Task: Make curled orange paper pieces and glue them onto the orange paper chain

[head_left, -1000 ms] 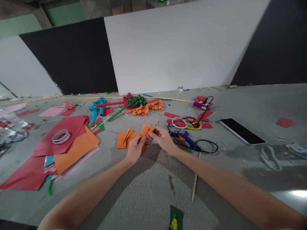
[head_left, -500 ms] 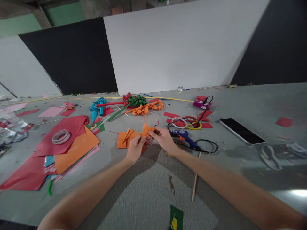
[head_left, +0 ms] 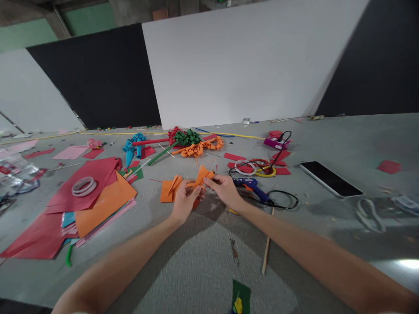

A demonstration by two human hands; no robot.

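Note:
Both hands meet over the grey floor on a small folded orange paper piece (head_left: 202, 175). My left hand (head_left: 183, 203) pinches its lower end with thumb and fingers closed. My right hand (head_left: 224, 190) pinches its upper right edge. Just left of the hands lie more cut orange paper pieces (head_left: 168, 190). A blue glue gun (head_left: 253, 188) with a black cord lies right beside my right hand.
A stack of red, orange and pink sheets (head_left: 91, 196) with a white tape roll (head_left: 81, 186) lies at left. Finished paper flowers (head_left: 185, 144) lie farther back. A phone (head_left: 330, 179), scissors (head_left: 368, 215) and a wooden stick (head_left: 266, 248) lie at right.
The orange piece has been lifted slightly and turned between the fingers; both hands have shifted only a little.

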